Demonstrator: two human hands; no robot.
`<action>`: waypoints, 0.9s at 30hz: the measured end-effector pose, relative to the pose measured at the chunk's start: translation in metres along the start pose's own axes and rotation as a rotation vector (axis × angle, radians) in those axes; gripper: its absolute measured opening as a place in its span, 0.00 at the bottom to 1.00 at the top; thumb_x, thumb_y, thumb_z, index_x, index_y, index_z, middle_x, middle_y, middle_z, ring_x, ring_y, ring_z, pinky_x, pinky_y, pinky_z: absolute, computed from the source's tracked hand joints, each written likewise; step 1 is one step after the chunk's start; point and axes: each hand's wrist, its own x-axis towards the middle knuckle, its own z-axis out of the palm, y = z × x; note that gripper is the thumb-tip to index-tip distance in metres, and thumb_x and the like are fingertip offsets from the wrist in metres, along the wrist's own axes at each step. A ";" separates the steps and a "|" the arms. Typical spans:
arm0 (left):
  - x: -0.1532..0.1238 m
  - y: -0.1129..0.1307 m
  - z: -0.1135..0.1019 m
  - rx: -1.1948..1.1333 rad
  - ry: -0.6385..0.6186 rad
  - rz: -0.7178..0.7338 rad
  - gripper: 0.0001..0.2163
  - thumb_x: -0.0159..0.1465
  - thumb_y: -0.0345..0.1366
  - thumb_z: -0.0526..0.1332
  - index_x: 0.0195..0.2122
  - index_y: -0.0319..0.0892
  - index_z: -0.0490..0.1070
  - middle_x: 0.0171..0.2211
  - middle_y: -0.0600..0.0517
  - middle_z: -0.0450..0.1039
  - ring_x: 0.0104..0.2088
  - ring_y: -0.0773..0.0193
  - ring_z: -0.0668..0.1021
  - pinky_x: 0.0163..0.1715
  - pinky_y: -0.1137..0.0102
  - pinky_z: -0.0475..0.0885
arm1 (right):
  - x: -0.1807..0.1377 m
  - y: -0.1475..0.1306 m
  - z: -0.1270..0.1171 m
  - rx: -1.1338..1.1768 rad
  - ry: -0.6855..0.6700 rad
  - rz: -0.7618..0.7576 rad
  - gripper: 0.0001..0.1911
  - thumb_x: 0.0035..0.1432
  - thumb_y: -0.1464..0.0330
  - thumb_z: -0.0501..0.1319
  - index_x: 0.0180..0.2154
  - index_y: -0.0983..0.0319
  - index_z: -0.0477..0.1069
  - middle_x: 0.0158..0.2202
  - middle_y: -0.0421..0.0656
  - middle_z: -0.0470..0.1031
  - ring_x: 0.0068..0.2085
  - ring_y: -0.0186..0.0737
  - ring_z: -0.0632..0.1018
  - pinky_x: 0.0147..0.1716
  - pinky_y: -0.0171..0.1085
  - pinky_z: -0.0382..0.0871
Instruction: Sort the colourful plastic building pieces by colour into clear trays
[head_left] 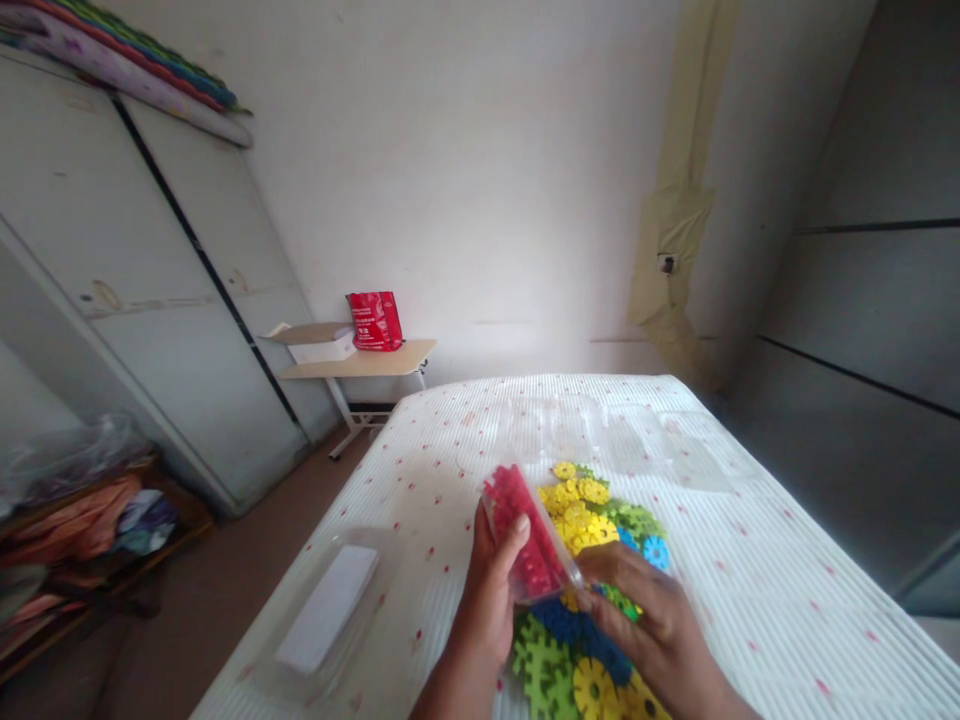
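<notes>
A clear plastic box (pixel 566 560) packed with red notched plastic pieces (pixel 529 540) is held tilted over the table. My left hand (pixel 491 580) grips it from the left side, with the thumb across its top. At the box's near right corner, the fingers and thumb of my right hand (pixel 645 620) are pinched together. Below and beyond the box lies a heap of flower-shaped building discs: yellow discs (pixel 592 530), green pieces (pixel 544 660) and blue discs (pixel 655 552). Part of the heap is hidden by the box and my hands.
On the table's left lies a clear plastic tray (pixel 375 590) with a white card (pixel 328 608). Flat clear plastic (pixel 622 432) lies toward the far edge. A small side table (pixel 409 357) carries a red bag (pixel 376 322) and a white box (pixel 322 346). Cupboards (pixel 165 250) stand left.
</notes>
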 end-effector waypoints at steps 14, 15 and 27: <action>0.014 -0.006 0.007 0.070 -0.071 0.007 0.38 0.45 0.43 0.70 0.57 0.47 0.58 0.47 0.45 0.73 0.44 0.53 0.77 0.44 0.61 0.71 | -0.005 0.013 0.006 -0.243 0.220 0.376 0.05 0.52 0.67 0.55 0.32 0.60 0.67 0.27 0.40 0.75 0.27 0.38 0.76 0.26 0.33 0.70; 0.014 -0.007 0.008 0.067 -0.081 0.010 0.38 0.44 0.43 0.70 0.57 0.47 0.57 0.47 0.44 0.73 0.44 0.52 0.76 0.44 0.60 0.71 | -0.005 0.014 0.009 -0.240 0.231 0.389 0.05 0.52 0.67 0.54 0.32 0.60 0.67 0.27 0.41 0.75 0.27 0.38 0.76 0.26 0.33 0.70; 0.013 -0.003 0.012 0.077 -0.132 -0.060 0.33 0.45 0.43 0.69 0.52 0.46 0.63 0.44 0.46 0.75 0.42 0.53 0.78 0.42 0.61 0.72 | -0.003 0.023 0.008 -0.018 0.047 0.287 0.21 0.56 0.73 0.51 0.52 0.58 0.66 0.48 0.43 0.75 0.47 0.41 0.76 0.45 0.36 0.70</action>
